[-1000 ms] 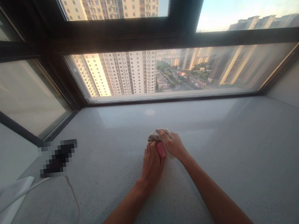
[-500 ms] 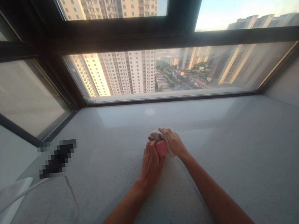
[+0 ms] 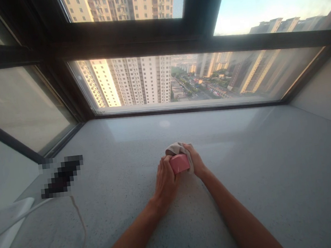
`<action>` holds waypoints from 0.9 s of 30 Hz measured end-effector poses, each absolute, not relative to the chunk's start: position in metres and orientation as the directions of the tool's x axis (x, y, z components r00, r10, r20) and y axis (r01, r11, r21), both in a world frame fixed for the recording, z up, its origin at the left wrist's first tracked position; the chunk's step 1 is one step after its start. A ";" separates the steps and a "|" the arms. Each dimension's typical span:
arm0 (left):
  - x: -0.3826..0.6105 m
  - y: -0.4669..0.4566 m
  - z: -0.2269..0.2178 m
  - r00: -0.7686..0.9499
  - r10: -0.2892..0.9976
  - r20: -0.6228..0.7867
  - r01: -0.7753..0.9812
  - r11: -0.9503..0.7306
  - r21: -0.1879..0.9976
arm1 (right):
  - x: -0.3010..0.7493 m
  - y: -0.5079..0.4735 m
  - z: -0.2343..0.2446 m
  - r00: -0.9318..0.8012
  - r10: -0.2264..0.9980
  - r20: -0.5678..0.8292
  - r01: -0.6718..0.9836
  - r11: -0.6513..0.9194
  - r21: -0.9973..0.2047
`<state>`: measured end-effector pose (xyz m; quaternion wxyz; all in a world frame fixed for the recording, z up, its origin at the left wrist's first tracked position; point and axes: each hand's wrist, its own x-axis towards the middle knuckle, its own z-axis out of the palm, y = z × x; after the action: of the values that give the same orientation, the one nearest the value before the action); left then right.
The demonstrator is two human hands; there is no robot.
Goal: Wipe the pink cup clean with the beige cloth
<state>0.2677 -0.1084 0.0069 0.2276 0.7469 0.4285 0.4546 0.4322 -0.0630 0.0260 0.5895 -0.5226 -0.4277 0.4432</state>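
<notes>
L hand (image 3: 166,188) on pink item (image 3: 179,163), R hand (image 3: 195,160) holds grey cloth (image 3: 175,149) on it.

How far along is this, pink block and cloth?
Done: the cloth already covers the top and right end of the pink block. In hand: the left hand grips the block's left end, the right hand holds the cloth on. Left: the block's front face shows bare.
</notes>
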 end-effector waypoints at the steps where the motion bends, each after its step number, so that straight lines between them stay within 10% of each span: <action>1: 0.268 -0.109 0.007 0.217 0.844 0.490 0.429 -0.534 0.729 | 0.431 -0.062 0.023 0.253 0.967 0.017 -0.148 0.056 -0.987; 10: 0.267 -0.109 0.006 0.204 0.839 0.504 0.465 -0.536 0.705 | 0.435 -0.061 0.037 0.373 0.927 -0.040 -0.293 0.077 -0.953; 15: 0.266 -0.109 0.007 0.206 0.828 0.521 0.551 -0.538 0.638 | 0.430 -0.081 0.063 0.536 0.802 0.262 0.198 0.182 -0.963; 20: 0.268 -0.104 -0.004 0.236 0.807 0.542 0.587 -0.563 0.582 | 0.396 -0.106 0.081 0.088 0.859 0.504 0.751 0.275 -0.600; 27: 0.271 -0.094 -0.039 0.224 0.722 0.655 0.613 -0.627 0.481 | 0.364 -0.116 0.086 -0.097 0.882 0.462 0.944 0.228 -0.237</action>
<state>0.2711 -0.0941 -0.0390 0.0602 0.7801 0.4277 0.4526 0.3639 -0.1162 0.0856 0.2630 -0.6182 -0.7383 -0.0594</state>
